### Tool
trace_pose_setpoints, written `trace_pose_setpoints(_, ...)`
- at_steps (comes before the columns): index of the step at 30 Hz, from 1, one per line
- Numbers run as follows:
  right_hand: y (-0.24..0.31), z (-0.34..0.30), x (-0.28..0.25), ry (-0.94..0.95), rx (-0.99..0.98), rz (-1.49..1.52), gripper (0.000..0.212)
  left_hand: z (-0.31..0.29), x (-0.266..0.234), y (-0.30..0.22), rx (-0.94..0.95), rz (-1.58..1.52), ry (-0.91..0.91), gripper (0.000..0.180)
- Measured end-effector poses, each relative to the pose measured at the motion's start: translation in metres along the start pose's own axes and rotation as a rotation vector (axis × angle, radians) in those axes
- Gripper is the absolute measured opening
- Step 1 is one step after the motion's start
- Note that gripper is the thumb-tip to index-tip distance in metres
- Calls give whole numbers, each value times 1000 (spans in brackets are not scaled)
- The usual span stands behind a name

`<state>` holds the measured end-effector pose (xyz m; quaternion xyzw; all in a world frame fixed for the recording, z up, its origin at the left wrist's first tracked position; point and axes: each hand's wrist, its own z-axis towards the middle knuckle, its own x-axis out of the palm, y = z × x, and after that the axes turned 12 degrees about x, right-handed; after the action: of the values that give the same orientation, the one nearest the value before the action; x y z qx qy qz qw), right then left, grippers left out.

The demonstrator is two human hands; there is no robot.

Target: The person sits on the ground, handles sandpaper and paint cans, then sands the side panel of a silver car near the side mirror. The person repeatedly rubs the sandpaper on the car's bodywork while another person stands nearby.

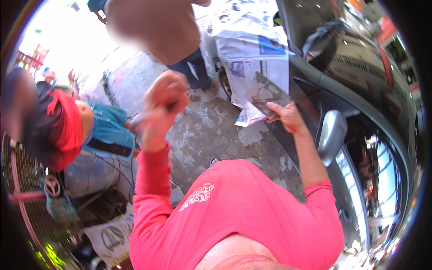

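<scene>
My right hand grips the lower edge of a flat, stiff-looking grey-green sheet, thumb on top. Smudged, lighter marks cover its face; I cannot tell what it is made of. Behind it, newspaper sheets hang over the front side of a dark car. My left hand is raised at the left, blurred by motion, its fingers curled closed. A smeared greyish shape shows beside the wrist; what the fingers hold, if anything, cannot be made out.
The car's side mirror juts out beside my right forearm. One person in a brown shirt stands ahead; another in blue shorts is at the left. Stained concrete floor lies below. A white sack and a wire fence are at lower left.
</scene>
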<state>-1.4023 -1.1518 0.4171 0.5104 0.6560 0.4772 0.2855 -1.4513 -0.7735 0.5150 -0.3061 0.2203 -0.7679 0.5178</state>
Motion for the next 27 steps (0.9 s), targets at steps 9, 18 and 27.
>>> trace_pose_setpoints(9,-91,15,22,-194,111,103,28,154,28,259,-548,39,-42,58)
trace_pose_setpoints(18,-44,134,-24,-80,39,79,23,325,79,347,-483,683,120,79)
trace_pose_setpoints(27,4,217,-86,68,38,-120,27,368,99,436,-310,422,85,50)
